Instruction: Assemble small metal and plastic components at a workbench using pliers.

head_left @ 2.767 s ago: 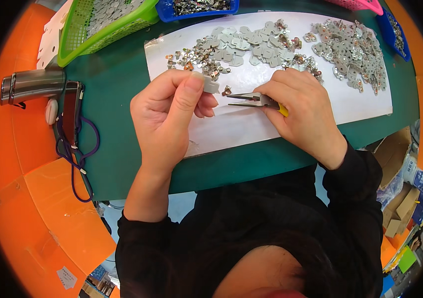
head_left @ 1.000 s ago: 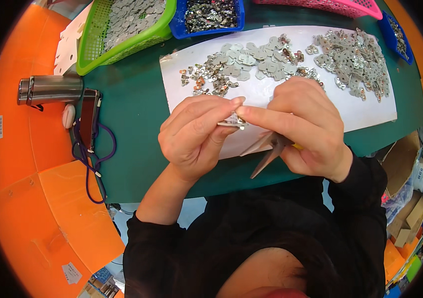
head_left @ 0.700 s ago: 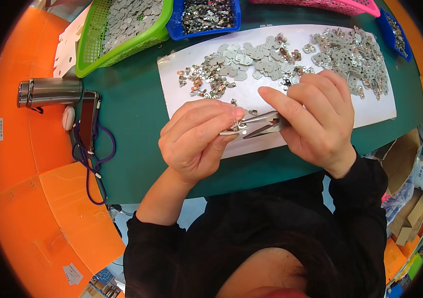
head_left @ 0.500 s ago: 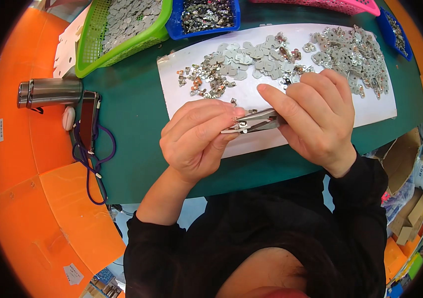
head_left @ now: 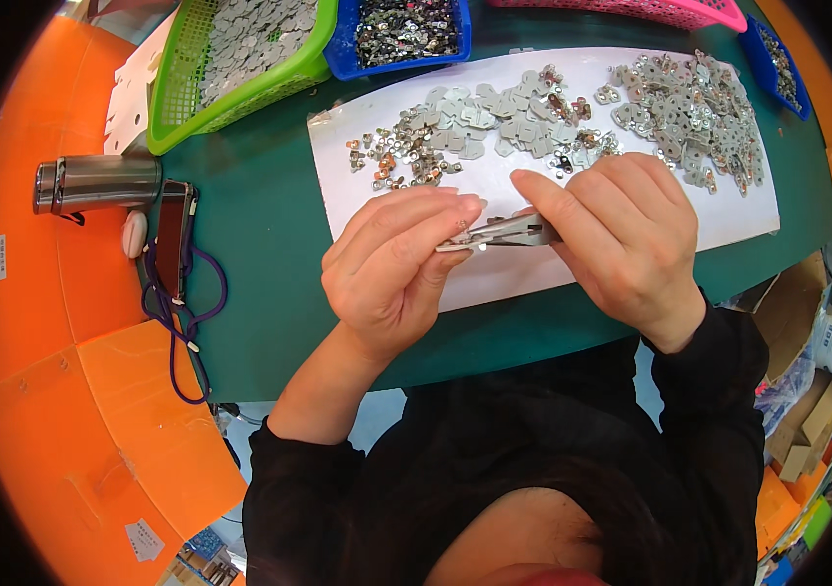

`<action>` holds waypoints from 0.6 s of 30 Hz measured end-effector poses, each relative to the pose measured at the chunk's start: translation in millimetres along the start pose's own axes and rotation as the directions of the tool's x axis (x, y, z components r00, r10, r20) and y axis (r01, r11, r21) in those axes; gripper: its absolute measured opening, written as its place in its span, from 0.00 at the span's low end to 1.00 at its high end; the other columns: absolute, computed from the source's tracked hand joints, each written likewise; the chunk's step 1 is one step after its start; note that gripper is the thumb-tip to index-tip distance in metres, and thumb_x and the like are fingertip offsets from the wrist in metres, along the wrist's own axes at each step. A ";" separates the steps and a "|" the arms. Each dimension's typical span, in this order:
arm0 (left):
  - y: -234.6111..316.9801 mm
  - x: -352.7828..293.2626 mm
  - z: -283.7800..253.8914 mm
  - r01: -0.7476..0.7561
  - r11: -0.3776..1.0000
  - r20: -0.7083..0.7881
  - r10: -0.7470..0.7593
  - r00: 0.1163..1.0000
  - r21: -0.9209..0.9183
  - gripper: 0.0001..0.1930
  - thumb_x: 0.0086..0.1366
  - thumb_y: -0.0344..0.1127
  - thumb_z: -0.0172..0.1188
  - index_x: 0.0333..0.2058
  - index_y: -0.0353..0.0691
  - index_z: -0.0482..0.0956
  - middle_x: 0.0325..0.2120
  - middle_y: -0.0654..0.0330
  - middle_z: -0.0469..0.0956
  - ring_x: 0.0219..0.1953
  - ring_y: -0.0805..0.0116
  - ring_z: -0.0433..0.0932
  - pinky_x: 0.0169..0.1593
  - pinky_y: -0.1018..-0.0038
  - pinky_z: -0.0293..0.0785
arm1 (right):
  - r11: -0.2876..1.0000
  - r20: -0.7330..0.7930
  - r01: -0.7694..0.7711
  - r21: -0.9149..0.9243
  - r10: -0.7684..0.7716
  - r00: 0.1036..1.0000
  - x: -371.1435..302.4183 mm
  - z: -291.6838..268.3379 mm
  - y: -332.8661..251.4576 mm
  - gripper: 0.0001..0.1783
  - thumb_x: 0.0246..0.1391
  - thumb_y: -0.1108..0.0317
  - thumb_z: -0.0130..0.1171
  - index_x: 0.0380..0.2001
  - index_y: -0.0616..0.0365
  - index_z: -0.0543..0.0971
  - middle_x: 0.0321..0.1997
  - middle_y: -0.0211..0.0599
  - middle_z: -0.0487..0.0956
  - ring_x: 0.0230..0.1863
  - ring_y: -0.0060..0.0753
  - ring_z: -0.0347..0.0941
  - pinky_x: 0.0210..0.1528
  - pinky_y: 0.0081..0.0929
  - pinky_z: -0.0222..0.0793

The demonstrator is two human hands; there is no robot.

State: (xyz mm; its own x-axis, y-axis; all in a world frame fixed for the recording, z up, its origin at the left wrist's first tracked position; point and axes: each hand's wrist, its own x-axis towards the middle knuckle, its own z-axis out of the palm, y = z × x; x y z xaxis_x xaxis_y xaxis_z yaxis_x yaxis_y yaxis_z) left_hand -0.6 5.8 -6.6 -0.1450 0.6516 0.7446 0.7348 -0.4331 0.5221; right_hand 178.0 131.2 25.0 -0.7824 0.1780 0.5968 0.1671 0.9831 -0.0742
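Note:
My right hand (head_left: 621, 244) is closed round a pair of pliers (head_left: 519, 232), its index finger stretched along above the tool. The jaws point left and meet a small flat metal plate (head_left: 451, 246). My left hand (head_left: 392, 259) pinches that plate between thumb and fingers, so most of it is hidden. A small shiny fitting sits at the plate's edge by the jaw tips. Beyond my hands, on a white sheet (head_left: 494, 283), lie small metal clips (head_left: 406, 156), loose flat grey plates (head_left: 460, 112) and a heap of plates with fittings (head_left: 694, 112).
A green basket (head_left: 164, 112) of flat plates, a blue bin (head_left: 377, 68) of small parts and a pink basket (head_left: 670, 10) line the far edge. Another blue bin (head_left: 756, 59) stands far right. At left are a steel flask (head_left: 104, 184) and a phone (head_left: 174, 239) with a purple cord.
The plier jaws have drawn closer together at the plate, and the pliers have tilted slightly. Both hands have shifted only a little.

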 end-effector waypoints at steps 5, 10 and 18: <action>7.0 -2.1 -1.5 0.119 0.987 0.019 -0.118 0.993 -0.107 0.05 0.61 0.24 0.61 0.36 0.31 0.81 0.32 0.52 0.84 0.35 0.57 0.83 0.42 0.69 0.79 | 0.984 0.121 -0.088 0.156 0.069 0.990 3.6 -2.1 -3.1 0.19 0.37 0.72 0.67 0.38 0.56 0.82 0.24 0.33 0.73 0.28 0.38 0.72 0.33 0.30 0.67; 6.7 -6.7 -3.3 0.452 0.740 0.037 -0.503 0.864 -0.498 0.06 0.67 0.25 0.57 0.35 0.28 0.80 0.32 0.52 0.82 0.35 0.67 0.81 0.42 0.74 0.76 | 0.383 0.730 -0.715 0.585 0.135 0.669 8.3 -14.9 5.7 0.10 0.59 0.65 0.60 0.33 0.62 0.82 0.22 0.32 0.77 0.24 0.25 0.71 0.30 0.24 0.66; 10.9 -5.9 -7.0 0.468 0.736 0.138 -0.464 0.875 -0.489 0.06 0.66 0.25 0.58 0.33 0.28 0.81 0.30 0.53 0.82 0.33 0.70 0.79 0.38 0.76 0.73 | -0.023 0.868 -0.874 0.486 -0.101 0.485 18.8 -15.7 9.1 0.27 0.68 0.52 0.45 0.31 0.64 0.83 0.19 0.29 0.76 0.23 0.18 0.69 0.29 0.18 0.63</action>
State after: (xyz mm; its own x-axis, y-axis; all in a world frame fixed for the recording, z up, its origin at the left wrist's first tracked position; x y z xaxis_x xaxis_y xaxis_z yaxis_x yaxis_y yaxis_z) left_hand 3.6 -7.1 -2.4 -0.3762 0.8572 0.3517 0.1487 -0.3188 0.9361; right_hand 174.2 142.9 48.0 -0.9177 0.0231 -0.3966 0.3884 -0.1583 -0.9078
